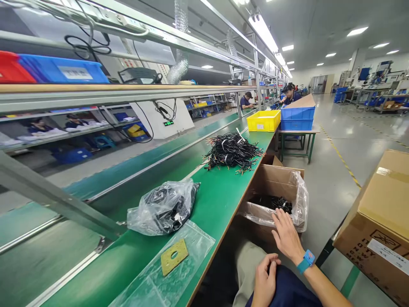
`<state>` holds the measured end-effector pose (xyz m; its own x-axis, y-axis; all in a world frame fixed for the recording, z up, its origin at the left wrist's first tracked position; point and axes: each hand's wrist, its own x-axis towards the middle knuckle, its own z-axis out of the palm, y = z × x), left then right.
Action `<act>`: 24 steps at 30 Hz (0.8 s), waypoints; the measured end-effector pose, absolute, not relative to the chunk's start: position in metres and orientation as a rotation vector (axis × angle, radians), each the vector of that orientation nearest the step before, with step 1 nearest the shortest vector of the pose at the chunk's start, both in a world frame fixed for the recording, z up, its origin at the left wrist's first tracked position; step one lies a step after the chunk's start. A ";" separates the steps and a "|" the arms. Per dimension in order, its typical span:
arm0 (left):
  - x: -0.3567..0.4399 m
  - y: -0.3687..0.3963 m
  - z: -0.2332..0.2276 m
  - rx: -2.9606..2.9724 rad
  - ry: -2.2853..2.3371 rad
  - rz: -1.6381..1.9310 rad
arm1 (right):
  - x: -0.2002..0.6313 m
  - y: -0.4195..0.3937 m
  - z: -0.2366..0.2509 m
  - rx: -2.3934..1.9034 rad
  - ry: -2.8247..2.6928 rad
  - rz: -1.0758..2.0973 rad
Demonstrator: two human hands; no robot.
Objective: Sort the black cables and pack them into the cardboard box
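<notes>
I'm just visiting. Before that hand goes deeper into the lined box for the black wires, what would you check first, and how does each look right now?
1. Right hand on the plastic liner at the box rim: ok.
2. Cardboard box flaps open: ok.
3. Black wires in the box visible: ok.
4. Left hand free, resting on the lap: ok.
5. Bare green bench beside the wire bundle pile: ok.
6. Wires untangled: cannot tell.

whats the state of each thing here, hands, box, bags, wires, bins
right hand: open, fingers on the plastic liner
left hand: curled, resting on the lap, holds nothing
cardboard box: flaps open, lined, black wires inside
plastic bag: on the bench, full of black parts
wire bundles: heaped loose on the bench
flat clear bag: lying flat under a yellow plate
yellow bin: upright at the bench end
</notes>
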<state>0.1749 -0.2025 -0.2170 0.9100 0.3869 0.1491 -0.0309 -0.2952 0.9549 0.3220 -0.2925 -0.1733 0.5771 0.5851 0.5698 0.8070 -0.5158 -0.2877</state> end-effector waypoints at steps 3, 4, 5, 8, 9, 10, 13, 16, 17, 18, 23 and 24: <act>0.177 -0.201 -0.220 1.823 0.306 0.407 | 0.326 -0.295 -0.173 -2.221 -1.124 -0.541; 0.177 -0.200 -0.221 1.822 0.320 0.406 | 0.328 -0.296 -0.171 -2.187 -1.121 -0.532; 0.177 -0.198 -0.222 1.821 0.334 0.410 | 0.331 -0.298 -0.169 -2.149 -1.112 -0.525; 0.178 -0.192 -0.226 1.817 0.377 0.445 | 0.345 -0.305 -0.158 -2.049 -1.023 -0.553; 0.179 -0.190 -0.228 1.813 0.395 0.461 | 0.352 -0.308 -0.154 -2.033 -0.979 -0.582; 0.180 -0.188 -0.231 1.807 0.411 0.471 | 0.360 -0.310 -0.151 -2.027 -0.933 -0.620; 0.183 -0.185 -0.242 1.771 0.462 0.509 | 0.389 -0.317 -0.153 -2.074 -0.827 -0.713; 0.186 -0.187 -0.248 1.725 0.511 0.556 | 0.411 -0.320 -0.170 -2.190 -0.768 -0.688; 0.186 -0.187 -0.247 1.713 0.523 0.569 | 0.415 -0.320 -0.177 -2.229 -0.756 -0.655; 0.187 -0.185 -0.244 1.706 0.526 0.577 | 0.417 -0.321 -0.184 -2.260 -0.749 -0.620; 0.199 -0.162 -0.201 1.785 0.458 0.678 | 0.421 -0.320 -0.200 -2.314 -0.710 -0.568; 0.203 -0.156 -0.189 1.817 0.441 0.712 | 0.423 -0.320 -0.202 -2.321 -0.694 -0.570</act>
